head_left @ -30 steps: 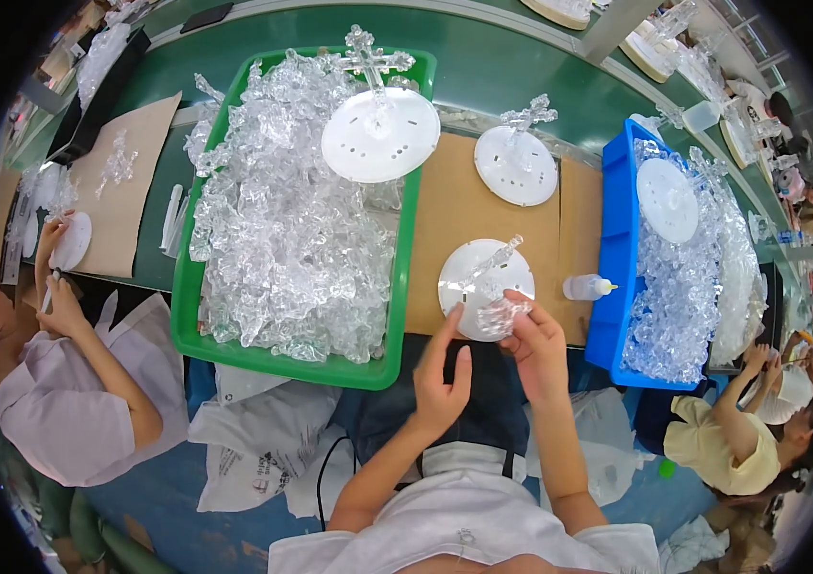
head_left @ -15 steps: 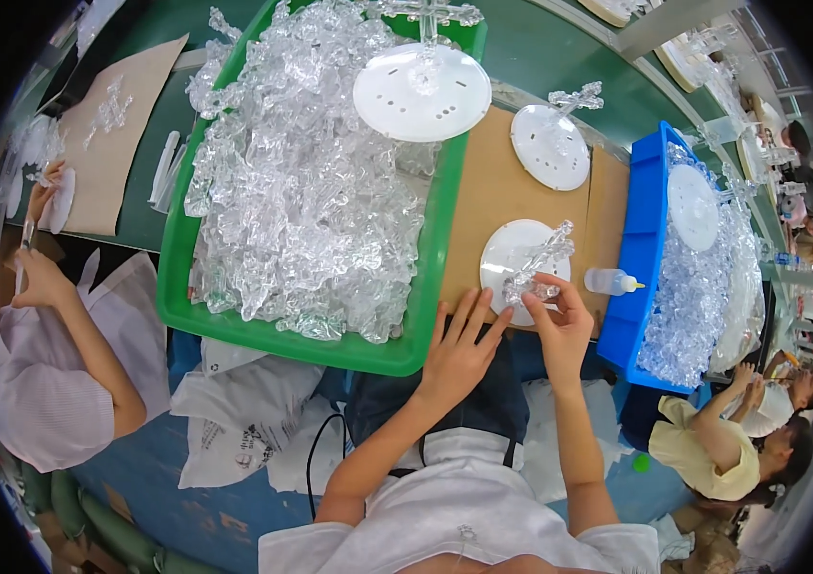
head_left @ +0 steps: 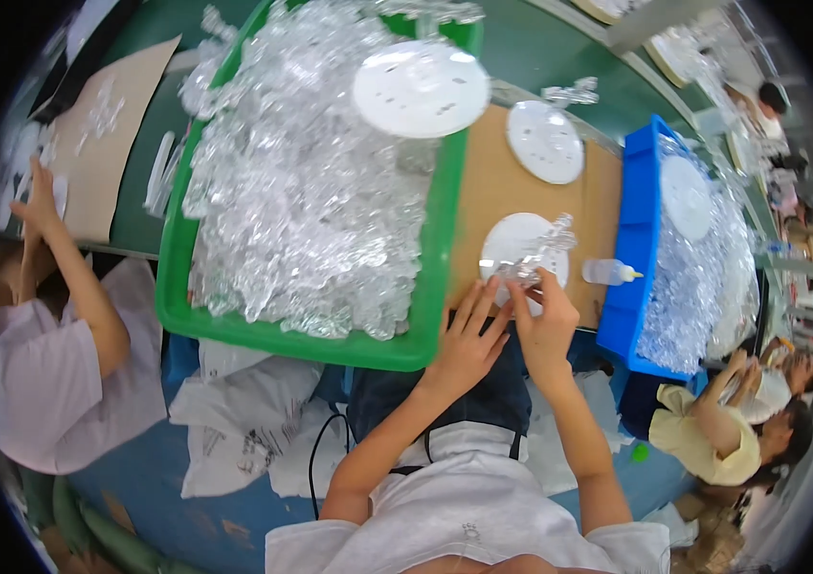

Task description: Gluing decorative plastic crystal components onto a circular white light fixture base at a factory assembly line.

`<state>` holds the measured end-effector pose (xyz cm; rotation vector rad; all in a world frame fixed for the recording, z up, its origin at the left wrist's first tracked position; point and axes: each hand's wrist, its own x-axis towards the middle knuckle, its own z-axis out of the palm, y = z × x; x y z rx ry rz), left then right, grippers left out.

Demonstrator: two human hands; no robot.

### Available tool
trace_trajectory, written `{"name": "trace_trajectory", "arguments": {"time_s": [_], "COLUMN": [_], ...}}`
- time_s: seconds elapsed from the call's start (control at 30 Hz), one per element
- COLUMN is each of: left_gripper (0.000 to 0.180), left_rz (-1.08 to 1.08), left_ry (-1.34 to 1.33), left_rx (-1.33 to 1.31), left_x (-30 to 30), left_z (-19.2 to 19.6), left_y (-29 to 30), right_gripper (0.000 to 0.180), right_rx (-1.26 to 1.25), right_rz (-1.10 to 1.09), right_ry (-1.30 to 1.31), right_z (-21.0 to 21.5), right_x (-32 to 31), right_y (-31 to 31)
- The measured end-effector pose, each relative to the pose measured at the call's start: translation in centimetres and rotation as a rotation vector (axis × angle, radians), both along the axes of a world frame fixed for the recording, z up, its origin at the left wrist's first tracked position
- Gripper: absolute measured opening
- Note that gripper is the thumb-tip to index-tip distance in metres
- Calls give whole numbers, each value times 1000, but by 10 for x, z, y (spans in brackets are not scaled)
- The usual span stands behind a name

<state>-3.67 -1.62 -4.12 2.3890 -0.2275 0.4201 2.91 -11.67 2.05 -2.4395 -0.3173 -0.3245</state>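
Observation:
A white round disc [head_left: 500,237] lies on brown cardboard in front of me, a clear plastic ornamental piece [head_left: 556,239] standing tilted on it. My right hand [head_left: 546,325] pinches with thumb and forefinger at the near, lower end of this piece. Flat and with fingers stretched out, my left hand [head_left: 468,340] rests at the disc's near left edge, holding nothing. Just right of the disc a small translucent squeeze bottle [head_left: 605,273] lies on its side, its yellowish tip toward the blue bin. Slight blur hides what is between my right fingertips.
Left stands a green tray [head_left: 296,352] heaped with clear plastic pieces; a white disc [head_left: 421,91] with a clear piece sits over its far right corner. Another such disc [head_left: 545,143] lies farther back. A blue bin [head_left: 628,258] of small clear pieces stands right. Co-workers sit on both sides.
My right hand has moved slightly left and closer to my left hand, its fingers now at the clear piece's near end. My left hand stays at the disc's edge. The left co-worker's arms have shifted.

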Motion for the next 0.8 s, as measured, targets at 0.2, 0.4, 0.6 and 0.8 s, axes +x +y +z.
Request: {"name": "trace_trajectory", "arguments": {"time_s": [0.2,0.4,0.6,0.8], "left_gripper": [47,49,46,43], "left_rz": [-63,-89,-104,-93], "left_ry": [72,10,9,9], "left_rx": [111,176,206,207], "left_x": [4,6,5,3], "left_z": [-4,7,4,6], "left_y": [11,10,13,11], "right_gripper": [28,22,21,22], "right_rx": [88,-382,-880,-963], "right_rz": [57,-80,100,191], "right_ry": [77,57,-38,44], "right_z": [37,105,40,29], "right_x": [-1,46,104,112], "right_y": [-17,-180,-204,-206]}}
